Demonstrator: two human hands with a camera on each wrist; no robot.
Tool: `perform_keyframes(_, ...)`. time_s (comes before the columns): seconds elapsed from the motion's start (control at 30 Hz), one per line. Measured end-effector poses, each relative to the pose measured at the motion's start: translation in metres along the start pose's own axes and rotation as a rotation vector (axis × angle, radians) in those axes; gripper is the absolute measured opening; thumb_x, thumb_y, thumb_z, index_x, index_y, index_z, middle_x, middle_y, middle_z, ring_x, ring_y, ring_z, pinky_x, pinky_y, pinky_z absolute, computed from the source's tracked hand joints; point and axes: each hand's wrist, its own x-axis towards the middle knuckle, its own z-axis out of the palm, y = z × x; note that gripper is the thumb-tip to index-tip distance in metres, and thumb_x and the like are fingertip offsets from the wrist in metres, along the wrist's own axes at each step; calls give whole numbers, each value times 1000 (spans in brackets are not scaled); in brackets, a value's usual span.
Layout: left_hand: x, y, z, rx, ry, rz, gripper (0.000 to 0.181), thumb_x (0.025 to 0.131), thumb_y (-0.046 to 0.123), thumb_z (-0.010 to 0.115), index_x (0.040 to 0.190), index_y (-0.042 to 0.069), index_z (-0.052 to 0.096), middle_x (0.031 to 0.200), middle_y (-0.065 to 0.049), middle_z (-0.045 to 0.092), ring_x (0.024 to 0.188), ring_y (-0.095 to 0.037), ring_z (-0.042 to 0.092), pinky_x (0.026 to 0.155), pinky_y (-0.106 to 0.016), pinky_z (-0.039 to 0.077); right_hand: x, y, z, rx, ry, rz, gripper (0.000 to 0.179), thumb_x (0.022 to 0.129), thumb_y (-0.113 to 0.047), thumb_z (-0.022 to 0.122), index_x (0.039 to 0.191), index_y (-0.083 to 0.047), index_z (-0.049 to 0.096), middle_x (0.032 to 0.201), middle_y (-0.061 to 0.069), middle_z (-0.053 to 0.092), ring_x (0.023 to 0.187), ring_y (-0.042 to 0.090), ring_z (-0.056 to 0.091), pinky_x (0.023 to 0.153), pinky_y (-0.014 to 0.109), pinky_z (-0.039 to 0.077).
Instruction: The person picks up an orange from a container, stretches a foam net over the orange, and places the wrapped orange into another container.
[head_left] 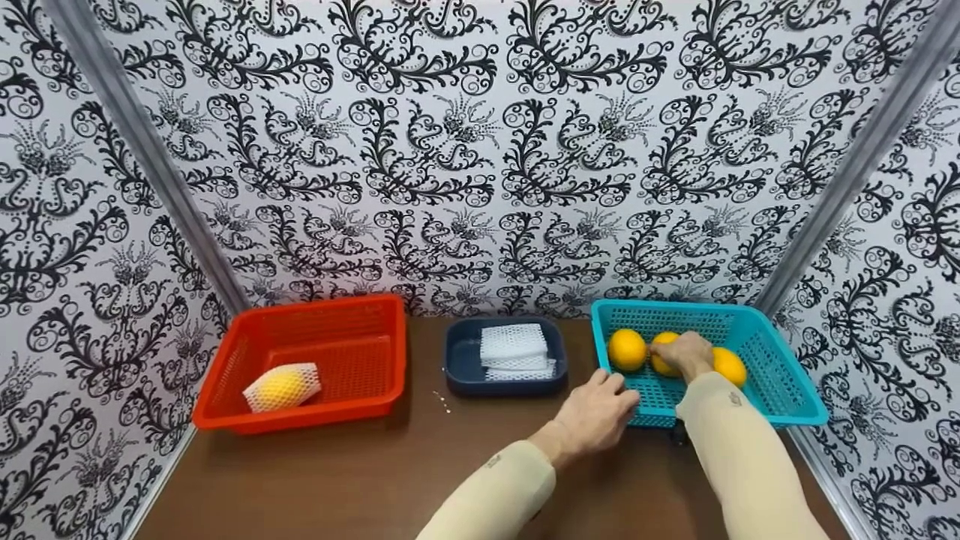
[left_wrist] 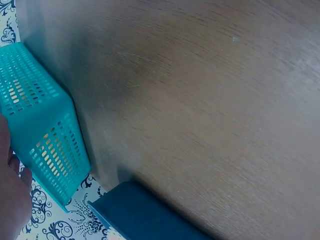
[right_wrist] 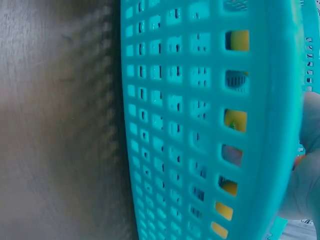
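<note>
A teal plastic basket at the right holds three oranges. One orange sits in its left part, another orange to the right beside my wrist. My right hand reaches in from above and grips the middle orange, partly covering it. At the basket's near left corner my left hand holds the rim with bent fingers. In the left wrist view that hand shows only at the edge, against the basket. The basket wall hides most of the right hand's grip in the right wrist view.
A dark blue tray with folded white foam nets stands in the middle. To the left, a red basket contains one yellow fruit in a foam net. Small pale bits lie on the brown table. Patterned walls enclose the table.
</note>
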Motion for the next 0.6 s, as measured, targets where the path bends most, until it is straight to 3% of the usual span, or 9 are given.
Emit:
perform_keyframes(0.17, -1, 3, -5, -24, -16, -38, 17, 116, 33, 57, 115, 28, 73, 110, 5, 68, 104, -16, 60, 76, -21, 57, -11, 0, -5, 48, 23, -4, 52, 98, -48, 76, 92, 2, 64, 80, 12, 58, 75, 26, 57, 62, 33, 47)
perform_keyframes(0.43, 2, 2, -25, -137, -139, -125, 12, 111, 29, 65, 111, 26, 76, 109, 6, 73, 105, -15, 66, 86, -25, 60, -39, -6, -28, 93, 84, -1, 56, 97, -51, 77, 100, 3, 63, 86, 14, 59, 78, 28, 58, 63, 33, 48)
perform_keyframes(0.6, -4, -3, -37, -307, -154, -237, 15, 105, 29, 70, 114, 23, 80, 111, 3, 77, 105, -17, 71, 92, -28, 61, -62, -12, -43, 152, 128, -23, 72, 97, -53, 77, 125, 11, 64, 107, 24, 66, 91, 33, 63, 70, 36, 53)
